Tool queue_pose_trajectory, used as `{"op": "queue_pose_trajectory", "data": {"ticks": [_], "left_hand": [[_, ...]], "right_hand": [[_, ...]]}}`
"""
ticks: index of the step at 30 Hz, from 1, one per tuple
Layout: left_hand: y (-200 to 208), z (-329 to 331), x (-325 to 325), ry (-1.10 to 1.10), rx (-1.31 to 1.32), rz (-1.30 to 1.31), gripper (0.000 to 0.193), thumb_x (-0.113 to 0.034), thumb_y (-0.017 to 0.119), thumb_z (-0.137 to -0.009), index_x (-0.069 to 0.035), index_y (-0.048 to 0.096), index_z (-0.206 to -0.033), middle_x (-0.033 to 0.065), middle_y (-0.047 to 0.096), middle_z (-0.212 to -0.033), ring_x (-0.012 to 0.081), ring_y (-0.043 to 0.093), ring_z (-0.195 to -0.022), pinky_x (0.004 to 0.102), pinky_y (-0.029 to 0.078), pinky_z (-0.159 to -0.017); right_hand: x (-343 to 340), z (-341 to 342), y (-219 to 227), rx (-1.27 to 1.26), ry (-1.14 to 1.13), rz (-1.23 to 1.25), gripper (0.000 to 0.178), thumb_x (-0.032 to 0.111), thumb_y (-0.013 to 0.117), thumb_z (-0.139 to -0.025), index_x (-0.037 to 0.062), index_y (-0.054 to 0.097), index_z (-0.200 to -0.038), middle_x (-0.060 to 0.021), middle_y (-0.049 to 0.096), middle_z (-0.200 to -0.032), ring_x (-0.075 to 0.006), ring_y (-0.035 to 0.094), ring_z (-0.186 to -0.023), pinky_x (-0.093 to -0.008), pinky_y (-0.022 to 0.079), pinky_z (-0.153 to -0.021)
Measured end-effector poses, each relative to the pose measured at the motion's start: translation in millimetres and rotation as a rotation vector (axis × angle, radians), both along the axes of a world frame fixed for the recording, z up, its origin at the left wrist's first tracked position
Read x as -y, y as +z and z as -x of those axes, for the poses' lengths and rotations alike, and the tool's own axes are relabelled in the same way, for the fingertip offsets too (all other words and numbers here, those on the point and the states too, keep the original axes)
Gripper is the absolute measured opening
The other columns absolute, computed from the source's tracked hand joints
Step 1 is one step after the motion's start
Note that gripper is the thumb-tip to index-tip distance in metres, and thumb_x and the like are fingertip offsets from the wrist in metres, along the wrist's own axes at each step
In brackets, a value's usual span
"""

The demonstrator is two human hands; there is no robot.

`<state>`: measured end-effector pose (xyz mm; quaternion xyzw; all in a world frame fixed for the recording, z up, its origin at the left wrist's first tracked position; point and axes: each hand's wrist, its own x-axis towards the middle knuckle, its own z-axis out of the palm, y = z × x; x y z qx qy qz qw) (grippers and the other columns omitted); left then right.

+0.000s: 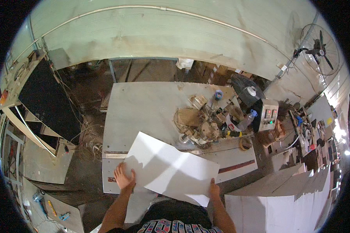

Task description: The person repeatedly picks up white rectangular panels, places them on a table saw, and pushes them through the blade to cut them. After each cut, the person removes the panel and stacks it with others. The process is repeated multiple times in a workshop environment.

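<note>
A large white rectangular panel (171,163) lies tilted in front of me, across the near edge of the bench and towards my body. Along its right end, my right hand (214,189) grips the edge with the thumb on top; the other fingers are hidden beneath. My left hand (124,178) is at the panel's left edge, its fingers stretched and apart and the thumb close against the board. Shadows fall across the white surface.
The grey bench (140,112) carries a cluttered machine head (208,130) and a plastic bottle (245,122). A control box (267,115) stands to its right. Stacked white panels (284,209) fill the lower right. At left are a dark-faced cabinet (46,101) and a power tool (39,197); a fan (319,51) hangs upper right.
</note>
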<state>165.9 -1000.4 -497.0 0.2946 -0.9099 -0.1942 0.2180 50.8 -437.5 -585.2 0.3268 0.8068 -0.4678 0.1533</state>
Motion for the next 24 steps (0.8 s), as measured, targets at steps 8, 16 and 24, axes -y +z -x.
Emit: {"op": "queue_pose_trajectory", "data": {"ticks": [8,16,24], "left_hand": [[-15.7,4.2,-7.0,-0.001,-0.078,0.001,0.063,-0.036,0.076,-0.096,-0.008,0.062,-0.151,0.0206,0.060,-0.155,0.0441,0.053,-0.146,0.0604,0.035,-0.128],[-27.5,14.0,-86.5,0.207,-0.024,0.142,0.069,-0.039,0.079,-0.094,-0.010,0.061,-0.153,0.0195,0.057,-0.157,0.0443,0.048,-0.150,0.0662,0.030,-0.130],[-37.4,19.6,-225.5,0.243,-0.004,0.096,0.072,-0.040,0.080,-0.092,-0.013,0.059,-0.156,0.0212,0.055,-0.158,0.0435,0.045,-0.154,0.0712,0.021,-0.134]], "right_hand": [[-0.7,0.8,27.6,0.142,0.161,-0.026,0.108,0.089,0.048,-0.104,-0.0118,0.077,-0.127,-0.0276,0.080,-0.117,-0.0384,0.076,-0.109,-0.0509,0.058,-0.097],[-52.0,-22.8,28.2,0.122,0.161,0.450,0.071,0.057,0.085,-0.101,-0.0020,0.073,-0.138,-0.0151,0.079,-0.120,-0.0294,0.076,-0.103,-0.0475,0.060,-0.087],[-180.9,14.9,47.5,0.199,0.271,0.266,0.071,0.057,0.084,-0.100,-0.0039,0.072,-0.136,-0.0174,0.077,-0.125,-0.0335,0.074,-0.109,-0.0501,0.060,-0.088]]}}
